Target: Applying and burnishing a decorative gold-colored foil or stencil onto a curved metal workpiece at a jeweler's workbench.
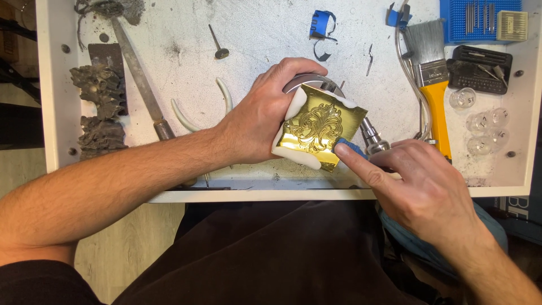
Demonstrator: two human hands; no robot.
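— Slippage, most likely. Left hand [265, 121] wrapped snugly around the left side of the engraved brass plate [319, 127], centre of the frame, bedded in white mounting compound [282, 148] atop a round vise [310, 81].

— And the right hand [429, 186]?

— Lower right, index finger stretched out, pressing a small blue pad [345, 148] against the plate's lower right corner. Other fingers curled; thumb hidden, so couldn't tell the full hold. Metal shaft [372, 138] just beside the knuckles.

— Risks?

— Judged three. Too much pressure near that corner: plate tipped or loosened from the compound. Pad skidding off the edge: scratched scrollwork, or a fingertip nicked on the brass. Elbow swung wide: yellow-handled brush [435, 85] and clear jars [480, 121] knocked at right.
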